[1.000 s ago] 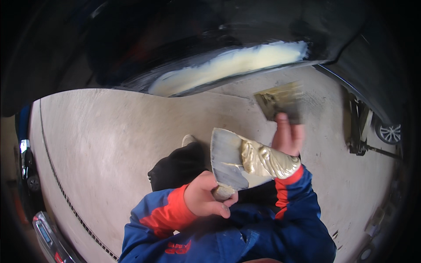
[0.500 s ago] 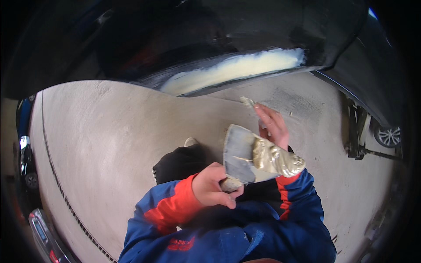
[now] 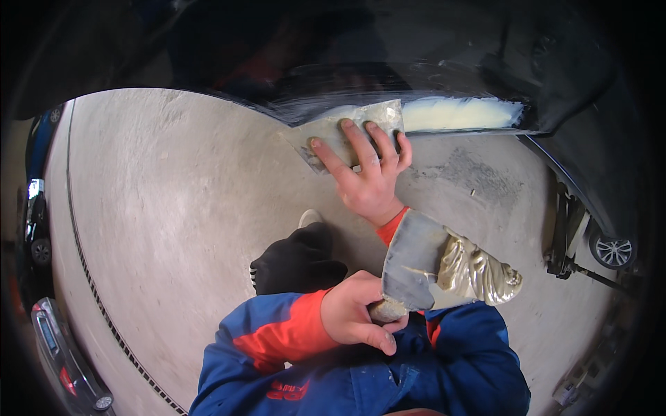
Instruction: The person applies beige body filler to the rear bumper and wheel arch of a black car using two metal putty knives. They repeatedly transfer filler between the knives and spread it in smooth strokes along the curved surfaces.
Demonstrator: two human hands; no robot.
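Note:
My left hand (image 3: 352, 310) is closed around the handle of a wide putty knife (image 3: 415, 253). A thick, folded heap of glossy beige filler (image 3: 475, 272) lies on its blade. Beyond it, my right hand (image 3: 374, 184) grips a thin, flat metal spreader (image 3: 329, 135), fingers spread over its face. The spreader's far edge meets the lower edge of a dark car body panel (image 3: 416, 52). A pale cream strip of filler (image 3: 461, 114) runs along the panel to the right of the spreader, which hides the strip's left part.
A wheel (image 3: 614, 249) and a dark stand-like support (image 3: 563, 243) show at the right. Parked cars, among them a grey one (image 3: 62, 353), line the left side. A slotted floor drain (image 3: 94, 298) crosses the pale concrete floor (image 3: 173, 201). My shoe (image 3: 310, 218) is below the panel.
My right hand has moved up and left, bringing the spreader against the panel over the filler's left part. My left hand and the loaded putty knife have shifted slightly right and down.

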